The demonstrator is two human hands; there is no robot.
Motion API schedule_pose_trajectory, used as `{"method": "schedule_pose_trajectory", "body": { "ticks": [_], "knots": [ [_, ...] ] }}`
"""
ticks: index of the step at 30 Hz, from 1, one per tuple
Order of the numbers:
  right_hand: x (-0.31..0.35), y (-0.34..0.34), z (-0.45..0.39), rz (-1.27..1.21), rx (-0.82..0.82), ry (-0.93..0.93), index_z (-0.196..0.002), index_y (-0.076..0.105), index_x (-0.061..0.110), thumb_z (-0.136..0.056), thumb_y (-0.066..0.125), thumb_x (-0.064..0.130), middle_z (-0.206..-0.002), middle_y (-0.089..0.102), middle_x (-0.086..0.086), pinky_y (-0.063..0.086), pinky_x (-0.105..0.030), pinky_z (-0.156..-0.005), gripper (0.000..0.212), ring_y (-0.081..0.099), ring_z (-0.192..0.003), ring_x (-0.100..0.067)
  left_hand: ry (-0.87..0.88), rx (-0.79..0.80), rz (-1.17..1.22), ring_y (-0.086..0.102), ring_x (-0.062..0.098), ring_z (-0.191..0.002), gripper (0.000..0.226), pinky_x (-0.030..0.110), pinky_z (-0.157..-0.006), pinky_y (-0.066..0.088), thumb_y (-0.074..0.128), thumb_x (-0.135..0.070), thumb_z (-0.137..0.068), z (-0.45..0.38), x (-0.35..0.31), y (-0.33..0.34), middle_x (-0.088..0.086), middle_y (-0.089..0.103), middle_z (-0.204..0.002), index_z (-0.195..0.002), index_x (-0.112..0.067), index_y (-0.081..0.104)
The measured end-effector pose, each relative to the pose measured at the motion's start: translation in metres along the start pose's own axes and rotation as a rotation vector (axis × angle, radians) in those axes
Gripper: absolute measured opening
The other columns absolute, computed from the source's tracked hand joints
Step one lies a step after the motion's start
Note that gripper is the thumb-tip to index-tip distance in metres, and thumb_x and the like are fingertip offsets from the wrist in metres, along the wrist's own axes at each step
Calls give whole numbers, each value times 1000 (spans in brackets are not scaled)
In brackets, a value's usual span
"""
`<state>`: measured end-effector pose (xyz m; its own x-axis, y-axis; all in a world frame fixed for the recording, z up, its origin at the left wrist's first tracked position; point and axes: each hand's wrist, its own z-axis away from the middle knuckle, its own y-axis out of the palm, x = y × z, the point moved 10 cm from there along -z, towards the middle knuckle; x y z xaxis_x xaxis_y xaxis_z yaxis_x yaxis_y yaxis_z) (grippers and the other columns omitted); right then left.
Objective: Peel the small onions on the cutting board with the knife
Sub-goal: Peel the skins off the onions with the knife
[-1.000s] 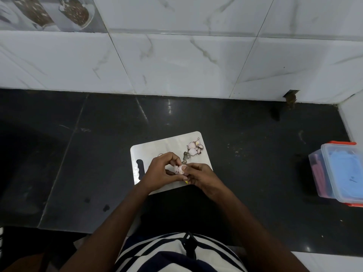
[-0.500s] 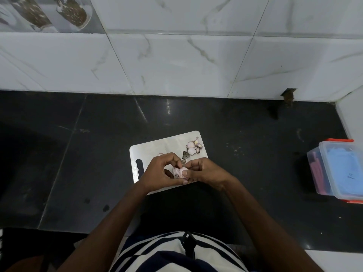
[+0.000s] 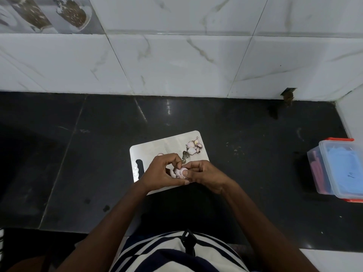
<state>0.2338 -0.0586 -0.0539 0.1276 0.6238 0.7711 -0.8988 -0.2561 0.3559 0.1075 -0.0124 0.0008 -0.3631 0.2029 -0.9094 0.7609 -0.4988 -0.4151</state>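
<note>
A white cutting board (image 3: 155, 149) lies on the black counter. Over its near edge both hands meet around one small pale pink onion (image 3: 180, 171). My left hand (image 3: 160, 173) cups it from the left with thumb and fingers curled. My right hand (image 3: 205, 173) pinches it from the right. A grey speckled pointed piece (image 3: 185, 156), possibly the knife blade, sticks out just beyond the fingers; its handle is hidden. Several peeled onions and skins (image 3: 193, 147) sit at the board's far right corner. Another small piece (image 3: 160, 154) peeks out behind my left hand.
A clear plastic box with orange clips (image 3: 341, 169) holding blue and pink items stands at the counter's right end. White marble tiles (image 3: 176, 61) form the wall behind. The counter's front edge runs just below my forearms, near my striped shirt.
My right hand has shifted a little and its fingers have closed further over the onion, which has turned between both hands. The left hand has barely moved.
</note>
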Motion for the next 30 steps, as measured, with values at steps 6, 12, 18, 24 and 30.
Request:
{"method": "schedule_pose_trajectory", "body": {
  "ticks": [6,12,18,24,30],
  "knots": [
    [-3,-10,2,-250,-201,10,-118,73,-4,-98,74,5,-92,78,-9,64,-26,-78,22,76,-83,-16,76,-174,-103,69,20,-86,39,36,-62,64,102,-32,-73,2,-6,-15,-7,69,-96,-96,-19,73],
    [-10,-10,-2,-384,-312,26,-100,77,-1,-96,76,8,-83,76,-12,63,-24,-68,10,74,-74,-15,79,-191,-183,63,11,-80,45,27,-60,55,100,-41,-72,-1,-9,-7,-13,64,-90,-95,-29,63],
    [-16,-14,-3,-487,-447,2,-98,76,-4,-95,78,7,-84,77,-13,63,-24,-67,12,73,-66,-11,17,-221,-208,61,8,-79,36,27,-64,53,93,-36,-82,-4,0,0,-15,63,-88,-95,-33,59],
    [-18,-14,-3,-603,-543,-2,-104,79,-3,-94,79,11,-87,79,-15,64,-27,-68,17,75,-73,-17,67,-283,-281,61,10,-82,30,33,-71,54,88,-33,-88,-4,-7,1,-9,63,-94,-101,-18,65],
    [-26,-19,-2,-719,-671,11,-114,72,-5,-89,82,7,-87,74,-18,65,-26,-64,30,74,-69,-20,133,-314,-340,55,2,-75,21,20,-68,49,88,-14,-85,-1,-24,5,-5,65,-88,-89,-13,67]
  ]
}}
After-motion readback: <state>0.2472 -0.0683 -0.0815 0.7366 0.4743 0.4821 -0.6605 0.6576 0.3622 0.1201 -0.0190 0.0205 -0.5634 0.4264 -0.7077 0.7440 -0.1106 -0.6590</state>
